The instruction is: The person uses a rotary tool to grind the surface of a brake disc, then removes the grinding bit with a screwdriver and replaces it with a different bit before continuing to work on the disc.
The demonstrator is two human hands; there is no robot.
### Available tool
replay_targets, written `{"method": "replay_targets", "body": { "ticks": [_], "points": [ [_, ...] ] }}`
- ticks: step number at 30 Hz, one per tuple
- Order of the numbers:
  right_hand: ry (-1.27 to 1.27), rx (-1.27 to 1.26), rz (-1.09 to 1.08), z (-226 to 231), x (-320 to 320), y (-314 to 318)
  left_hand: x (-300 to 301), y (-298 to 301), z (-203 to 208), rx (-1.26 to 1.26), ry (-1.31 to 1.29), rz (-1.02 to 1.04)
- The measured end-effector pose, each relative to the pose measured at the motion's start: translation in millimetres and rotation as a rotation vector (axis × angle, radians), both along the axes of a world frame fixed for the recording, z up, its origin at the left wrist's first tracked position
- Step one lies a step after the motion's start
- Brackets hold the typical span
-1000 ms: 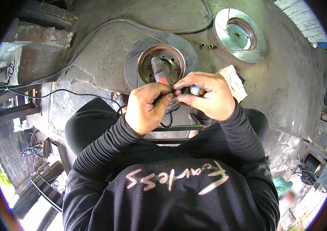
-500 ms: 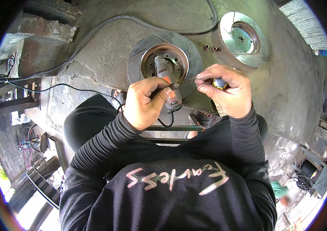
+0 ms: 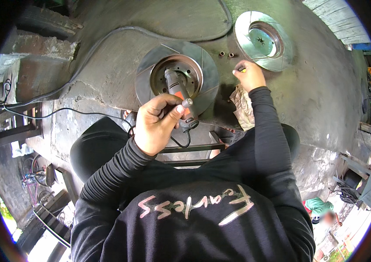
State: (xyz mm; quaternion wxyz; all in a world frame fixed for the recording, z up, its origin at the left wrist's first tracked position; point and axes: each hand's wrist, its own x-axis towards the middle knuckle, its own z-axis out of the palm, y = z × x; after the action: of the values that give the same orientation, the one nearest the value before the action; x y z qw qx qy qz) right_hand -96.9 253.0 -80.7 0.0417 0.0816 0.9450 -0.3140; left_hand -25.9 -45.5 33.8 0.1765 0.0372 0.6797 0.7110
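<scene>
a grey concrete surface (image 3: 115,72) fills the upper half of the frame, and a long hose (image 3: 168,37) curves along its top. in the upper middle lies a slotted metal disc (image 3: 145,81); at the upper right lies a second disc (image 3: 243,34), paler and greenish in the light. a grey power tool (image 3: 175,84) with an orange patch reaches from the first disc's hub past its lower edge. the left hand (image 3: 155,120), mid-frame, has thumb and forefinger pinched on a small piece. right of centre is a crumpled brown sheet (image 3: 242,105); just above it, the right hand (image 3: 252,77) has its fingers curled around a yellow-marked object (image 3: 243,70), mostly hidden. two copper-coloured rings (image 3: 231,55) stand between the discs. smallest is the pinched piece, a short metal cylinder (image 3: 187,103), seen against the tool in the middle of the frame.
</scene>
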Motion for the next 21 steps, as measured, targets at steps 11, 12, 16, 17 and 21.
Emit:
{"method": "replay_targets", "body": {
  "ticks": [11,12,16,17,21],
  "points": [
    [-0.045,0.158,-0.028,-17,-24,-23,6,-8,7,0.003,-0.036,0.002],
    [0.001,0.198,-0.003,-23,-32,-23,5,-8,8,-0.009,-0.028,0.002],
    [0.084,0.335,0.072,-38,-51,-35,4,-14,11,-0.060,-0.025,0.017],
    [0.058,0.349,0.058,-40,-53,-37,3,-15,10,-0.067,-0.032,0.019],
    [0.114,0.391,0.013,-48,-58,-41,-1,-18,3,-0.056,0.008,0.028]
  ]
}}
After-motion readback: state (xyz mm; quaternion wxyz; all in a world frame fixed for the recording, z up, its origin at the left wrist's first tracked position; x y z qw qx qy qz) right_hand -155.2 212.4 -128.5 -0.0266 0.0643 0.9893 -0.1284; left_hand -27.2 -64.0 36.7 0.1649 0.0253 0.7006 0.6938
